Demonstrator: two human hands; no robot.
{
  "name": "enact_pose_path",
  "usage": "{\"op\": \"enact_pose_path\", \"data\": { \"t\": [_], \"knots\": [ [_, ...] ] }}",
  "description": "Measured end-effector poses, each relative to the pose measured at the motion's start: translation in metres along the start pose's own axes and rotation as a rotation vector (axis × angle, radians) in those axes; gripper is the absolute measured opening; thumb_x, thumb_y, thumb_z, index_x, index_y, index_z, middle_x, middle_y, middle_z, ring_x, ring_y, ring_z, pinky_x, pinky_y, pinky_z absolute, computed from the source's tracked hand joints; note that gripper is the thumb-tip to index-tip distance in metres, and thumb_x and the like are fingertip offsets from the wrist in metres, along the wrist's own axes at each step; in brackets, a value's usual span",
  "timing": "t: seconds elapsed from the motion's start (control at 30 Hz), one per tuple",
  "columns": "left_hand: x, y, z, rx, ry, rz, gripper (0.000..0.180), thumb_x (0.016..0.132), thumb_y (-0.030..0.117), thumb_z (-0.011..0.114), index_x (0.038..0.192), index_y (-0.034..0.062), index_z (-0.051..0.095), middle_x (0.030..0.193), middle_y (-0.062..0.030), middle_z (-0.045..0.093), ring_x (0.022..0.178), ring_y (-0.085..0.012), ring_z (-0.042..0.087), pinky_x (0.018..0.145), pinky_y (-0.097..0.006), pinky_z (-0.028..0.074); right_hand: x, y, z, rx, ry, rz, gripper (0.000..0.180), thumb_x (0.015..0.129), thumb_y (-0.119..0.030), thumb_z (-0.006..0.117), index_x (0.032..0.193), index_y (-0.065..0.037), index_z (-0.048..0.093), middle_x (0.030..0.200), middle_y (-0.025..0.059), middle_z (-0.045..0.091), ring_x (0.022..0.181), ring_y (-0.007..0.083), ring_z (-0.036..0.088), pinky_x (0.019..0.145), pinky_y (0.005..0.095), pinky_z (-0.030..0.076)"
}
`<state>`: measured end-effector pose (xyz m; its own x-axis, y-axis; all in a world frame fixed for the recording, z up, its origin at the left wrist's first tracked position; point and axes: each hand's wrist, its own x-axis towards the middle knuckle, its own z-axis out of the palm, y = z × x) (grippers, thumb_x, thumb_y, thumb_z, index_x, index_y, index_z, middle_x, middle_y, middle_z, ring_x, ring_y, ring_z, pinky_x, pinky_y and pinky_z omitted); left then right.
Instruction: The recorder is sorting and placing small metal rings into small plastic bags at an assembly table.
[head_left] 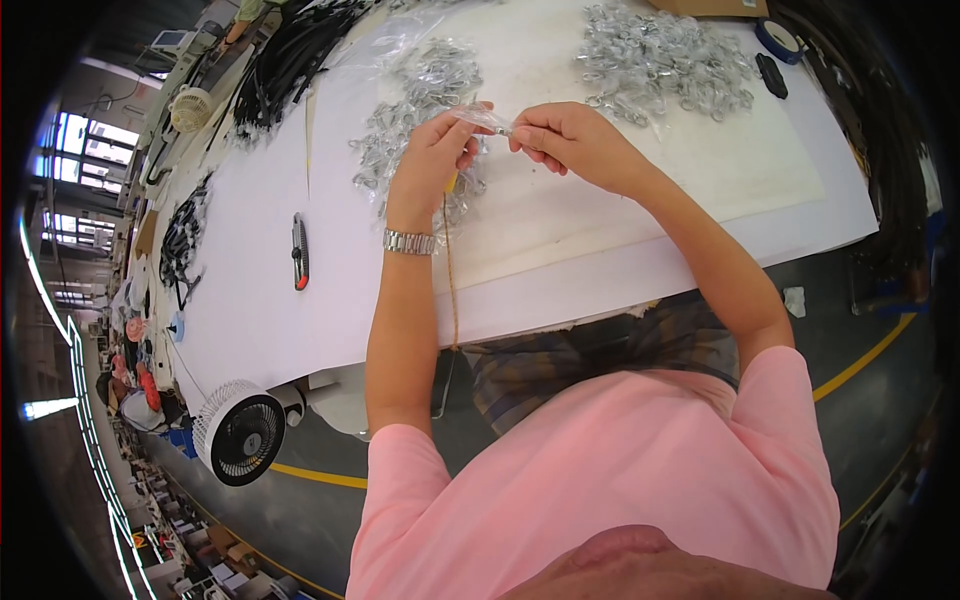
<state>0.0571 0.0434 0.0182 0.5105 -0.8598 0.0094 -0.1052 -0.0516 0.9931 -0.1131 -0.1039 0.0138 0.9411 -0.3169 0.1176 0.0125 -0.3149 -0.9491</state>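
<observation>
Over the pale sheet on the table, my left hand (438, 150) pinches a clear plastic wrapper (480, 116). My right hand (570, 142) closes its fingertips on a small metal piece (502, 131) at the wrapper's right end; its exact kind is too small to make out. Beneath and beyond the left hand spreads a pile of small metal clasps in clear bags (425, 85). A yellow item (451, 183) shows beside the left wrist, partly hidden, and a brown cord (452, 270) runs down from it over the table's near edge.
Farther right lies a second heap of bagged metal pieces (665, 60), near a roll of tape (780, 41) and a black object (770, 76). A box cutter (300, 252) rests at left. Black straps (290, 65) lie far left. A fan (240, 435) stands by the near left edge.
</observation>
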Motion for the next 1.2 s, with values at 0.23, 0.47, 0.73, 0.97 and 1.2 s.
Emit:
{"op": "enact_pose_path", "data": {
  "t": [0.23,0.47,0.73,0.97,1.2],
  "knots": [
    [-0.011,0.006,0.008,0.166,-0.245,0.113,0.034,0.106,0.014,0.051,0.133,-0.0006,0.065,0.089,-0.0054,0.074,0.066,-0.0055,0.043,0.058,-0.022,0.037,0.008,0.008,-0.008,-0.036,0.040,0.033,0.025,0.105,-0.023,0.058,0.093,-0.004,0.068,0.071,-0.0029,0.056,0.060,0.0068,0.048,0.054,0.0242,0.041],
    [-0.012,0.009,0.032,0.129,-0.170,0.063,0.030,0.105,0.012,0.052,0.129,-0.0002,0.067,0.078,-0.0025,0.070,0.059,-0.0050,0.045,0.055,-0.023,0.037,0.007,0.017,0.001,-0.050,0.123,-0.013,0.032,0.101,-0.023,0.057,0.078,-0.002,0.061,0.067,0.0016,0.059,0.058,0.0109,0.053,0.054,0.0300,0.044],
    [-0.012,-0.010,0.045,0.508,0.118,0.363,0.026,0.104,0.011,0.053,0.119,0.0001,0.072,0.069,-0.0007,0.065,0.062,-0.0054,0.053,0.056,-0.025,0.041,0.008,0.019,0.005,0.085,0.109,-0.009,0.032,0.103,-0.021,0.058,0.077,-0.002,0.063,0.067,-0.0001,0.059,0.056,0.0090,0.052,0.053,0.0273,0.044],
    [-0.007,-0.001,0.027,-0.123,-0.060,-0.001,0.027,0.104,0.010,0.054,0.125,-0.0030,0.067,0.076,-0.0008,0.062,0.058,-0.0034,0.045,0.051,-0.019,0.033,0.013,0.027,-0.008,0.481,0.139,0.047,0.023,0.106,-0.021,0.059,0.106,0.001,0.067,0.085,0.0002,0.066,0.069,0.0054,0.058,0.060,0.0207,0.047],
    [0.001,-0.013,-0.006,-0.518,0.254,0.061,0.024,0.106,0.010,0.056,0.121,-0.0070,0.064,0.078,-0.0020,0.058,0.057,-0.0044,0.042,0.049,-0.020,0.030,0.022,0.033,-0.036,0.848,0.408,0.116,0.035,0.102,-0.031,0.067,0.120,-0.001,0.065,0.117,0.0118,0.072,0.091,0.0140,0.068,0.079,0.0272,0.058]
  ]
}}
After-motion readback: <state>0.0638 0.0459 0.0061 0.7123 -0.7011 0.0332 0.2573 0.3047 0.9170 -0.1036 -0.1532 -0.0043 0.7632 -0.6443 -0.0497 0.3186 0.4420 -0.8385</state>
